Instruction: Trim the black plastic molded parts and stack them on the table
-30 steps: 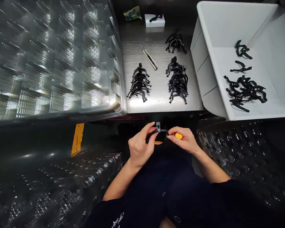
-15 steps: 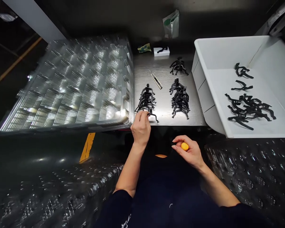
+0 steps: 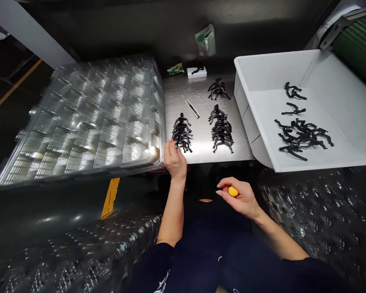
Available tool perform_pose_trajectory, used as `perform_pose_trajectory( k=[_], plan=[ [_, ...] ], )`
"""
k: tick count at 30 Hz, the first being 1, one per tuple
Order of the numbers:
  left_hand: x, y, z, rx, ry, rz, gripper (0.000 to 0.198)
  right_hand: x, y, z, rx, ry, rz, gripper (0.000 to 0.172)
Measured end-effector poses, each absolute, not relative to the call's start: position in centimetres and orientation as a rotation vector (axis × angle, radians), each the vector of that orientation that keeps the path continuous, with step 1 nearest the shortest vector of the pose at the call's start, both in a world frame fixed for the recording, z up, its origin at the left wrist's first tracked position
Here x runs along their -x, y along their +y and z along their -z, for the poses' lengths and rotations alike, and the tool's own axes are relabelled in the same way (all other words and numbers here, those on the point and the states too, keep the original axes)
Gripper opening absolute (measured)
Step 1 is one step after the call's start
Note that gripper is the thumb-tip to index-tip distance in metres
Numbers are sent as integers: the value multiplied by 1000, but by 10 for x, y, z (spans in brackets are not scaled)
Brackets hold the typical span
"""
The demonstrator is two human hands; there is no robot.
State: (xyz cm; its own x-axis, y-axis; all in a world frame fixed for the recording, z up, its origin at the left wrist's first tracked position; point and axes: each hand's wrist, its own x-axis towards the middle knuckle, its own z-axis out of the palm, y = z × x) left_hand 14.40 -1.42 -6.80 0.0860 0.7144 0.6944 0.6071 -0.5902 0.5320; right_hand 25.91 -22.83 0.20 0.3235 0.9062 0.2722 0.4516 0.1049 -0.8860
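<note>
At the near end of the left row of black plastic brackets, my left hand has its fingertips closed around the left end of the nearest bracket. That end is mostly hidden by the fingers. Lower and to the right, my right hand is curled around a small tool with a yellow rounded end. A dark tip shows between its thumb and forefinger; the tool's kind is not clear. A second row of black brackets stands to the right on the metal table.
A stack of clear plastic trays is on the left. A white bin with loose black brackets stands on the right. A utility knife, a white block and another bracket group lie behind.
My left hand has pushed the bracket forward against the left row. The right hand keeps the yellow-ended tool, nearly unmoved. The whole view has shifted a little.
</note>
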Motion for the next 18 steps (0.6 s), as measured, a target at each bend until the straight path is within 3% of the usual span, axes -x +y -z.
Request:
perform_pose_trajectory(
  k=[5,11,15,18],
  plan=[
    [-132,-25,75,-2240,1259,-1519,27,-293,-254,-34,1705,-1323,-243,8],
    [-123,-21,88,-2404,1024,-1529,31,-397,-279,-83,2190,-906,425,15],
    [-124,-14,88,-2408,981,-1439,27,-460,-279,-94,2703,-1010,67,12],
    [-124,-17,82,-2379,1073,-1338,21,-472,-274,-88,2734,-1192,-80,13]
  ],
)
